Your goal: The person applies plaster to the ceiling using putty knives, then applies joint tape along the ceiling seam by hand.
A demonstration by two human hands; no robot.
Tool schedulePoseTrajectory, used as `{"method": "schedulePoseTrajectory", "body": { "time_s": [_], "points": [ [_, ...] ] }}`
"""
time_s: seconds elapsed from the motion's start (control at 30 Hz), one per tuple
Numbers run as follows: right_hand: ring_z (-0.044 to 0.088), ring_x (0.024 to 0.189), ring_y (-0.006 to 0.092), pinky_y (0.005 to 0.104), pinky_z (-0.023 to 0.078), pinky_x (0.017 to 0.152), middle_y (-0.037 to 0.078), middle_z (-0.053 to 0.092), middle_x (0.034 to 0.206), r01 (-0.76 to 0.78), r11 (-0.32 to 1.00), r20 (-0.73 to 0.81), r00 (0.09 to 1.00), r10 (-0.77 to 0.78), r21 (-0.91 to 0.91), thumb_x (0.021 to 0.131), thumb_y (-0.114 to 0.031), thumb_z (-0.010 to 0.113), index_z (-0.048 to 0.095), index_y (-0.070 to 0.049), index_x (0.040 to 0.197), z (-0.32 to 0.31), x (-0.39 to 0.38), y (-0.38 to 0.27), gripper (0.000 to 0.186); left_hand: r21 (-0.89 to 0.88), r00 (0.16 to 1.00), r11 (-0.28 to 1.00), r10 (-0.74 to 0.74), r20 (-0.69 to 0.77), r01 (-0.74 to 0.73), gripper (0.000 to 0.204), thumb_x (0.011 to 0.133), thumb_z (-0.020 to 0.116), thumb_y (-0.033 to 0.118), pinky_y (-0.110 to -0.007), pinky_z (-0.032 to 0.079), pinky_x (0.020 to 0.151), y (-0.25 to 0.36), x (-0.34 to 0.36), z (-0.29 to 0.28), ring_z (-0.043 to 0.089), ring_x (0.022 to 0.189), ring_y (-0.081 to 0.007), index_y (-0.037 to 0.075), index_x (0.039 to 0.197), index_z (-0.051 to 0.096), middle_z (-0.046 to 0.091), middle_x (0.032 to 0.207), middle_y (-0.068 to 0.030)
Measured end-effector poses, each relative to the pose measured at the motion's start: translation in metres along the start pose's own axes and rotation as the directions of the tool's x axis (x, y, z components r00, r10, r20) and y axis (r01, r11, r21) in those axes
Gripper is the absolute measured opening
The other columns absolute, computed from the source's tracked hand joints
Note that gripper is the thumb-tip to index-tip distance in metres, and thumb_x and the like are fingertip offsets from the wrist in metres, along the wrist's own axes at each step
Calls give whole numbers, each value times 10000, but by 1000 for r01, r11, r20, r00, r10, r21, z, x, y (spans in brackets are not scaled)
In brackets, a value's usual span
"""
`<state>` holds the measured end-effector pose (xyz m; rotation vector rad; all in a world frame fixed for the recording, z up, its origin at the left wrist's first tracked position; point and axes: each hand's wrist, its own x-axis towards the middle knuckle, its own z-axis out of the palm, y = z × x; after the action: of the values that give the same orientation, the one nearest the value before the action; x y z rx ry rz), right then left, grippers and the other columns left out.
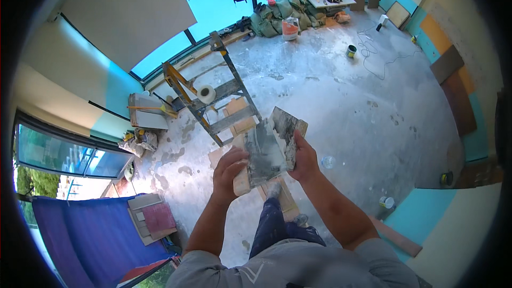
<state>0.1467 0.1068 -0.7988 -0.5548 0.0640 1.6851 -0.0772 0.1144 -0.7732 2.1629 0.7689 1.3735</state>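
**Plaster-caked trowels, pair, held at chest height**

Trowels: one broad flat blade [265, 152] smeared grey, gripped at its near edge by the left hand [230, 168], fingers curled round a pale handle beneath. A second caked blade [287, 128] stands on edge against the first, clasped by the right hand [305, 158], fingers wrapped behind it. The two blades touch.

Step in hand, as judged: scraping one blade clean against the other, both raised above the concrete floor [341, 101]. A further stroke would call for steady pressure along the edge and a firm hold on the flat blade.

Surroundings: stepladder [213, 93] just beyond the hands, a tape roll [206, 94] on its rung; wooden boards [240, 117] below it; orange-and-white bucket [290, 28] and stacked sacks [285, 8] far off.

Hard to make out: right fingertips, hidden behind the blade; whether the material is wet or set; the second tool's handle.
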Motion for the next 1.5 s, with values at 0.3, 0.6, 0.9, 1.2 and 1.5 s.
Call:
{"method": "schedulePoseTrajectory", "body": {
  "time_s": [0.3, 0.6, 0.9, 1.2, 1.5],
  "points": [
    [584, 1162, 307, 459, 473, 1007, 153, 579, 1279, 86, 996, 103, 991, -88, 24, 1039, -372, 373, 486, -20, 1327, 68, -48, -12, 469, 260, 996, 964, 32, 82, -53, 469, 636, 765, 48, -474, 471, 991, 61, 45, -29, 596, 1104, -356, 64, 1077, 608, 630, 1134, -135],
    [621, 1093, 300, 463, 523, 954, 133, 586, 1218, 157, 988, 95, 983, -157, 9, 1026, -364, 431, 450, -37, 1310, 84, -66, -25, 433, 348, 995, 935, -83, 48, 61, 459, 627, 667, -71, -432, 472, 940, 72, 56, -22, 592, 1074, -348, 54, 1066, 621, 631, 1119, -139],
    [596, 1129, 301, 465, 509, 966, 126, 572, 1235, 186, 983, 41, 982, -186, 5, 1014, -366, 469, 450, -50, 1315, 93, -75, -33, 437, 404, 969, 891, -244, 47, 205, 383, 710, 593, -53, -439, 466, 939, 30, 42, -31, 579, 1061, -386, 49, 1078, 628, 634, 1091, -177],
    [608, 1109, 330, 512, 497, 980, 154, 591, 1232, 281, 959, -36, 959, -282, -26, 1019, -347, 448, 496, -31, 1299, 89, -86, -48, 425, -562, 813, 756, -535, -232, 337, 291, 904, 610, 32, -324, 411, 977, 57, 68, -34, 557, 1104, -165, -19, 1185, 553, 606, 1181, -90],
    [631, 1065, 294, 451, 555, 898, 120, 588, 1192, 430, 903, -80, 900, -429, -3, 1017, -327, 466, 447, -62, 1295, 120, -122, -47, 384, -120, 986, 978, -167, 21, 169, 338, 833, 645, -22, -373, 479, 924, 117, 84, -28, 609, 1071, -328, 38, 1161, 591, 636, 1116, -216]
  ]
}}
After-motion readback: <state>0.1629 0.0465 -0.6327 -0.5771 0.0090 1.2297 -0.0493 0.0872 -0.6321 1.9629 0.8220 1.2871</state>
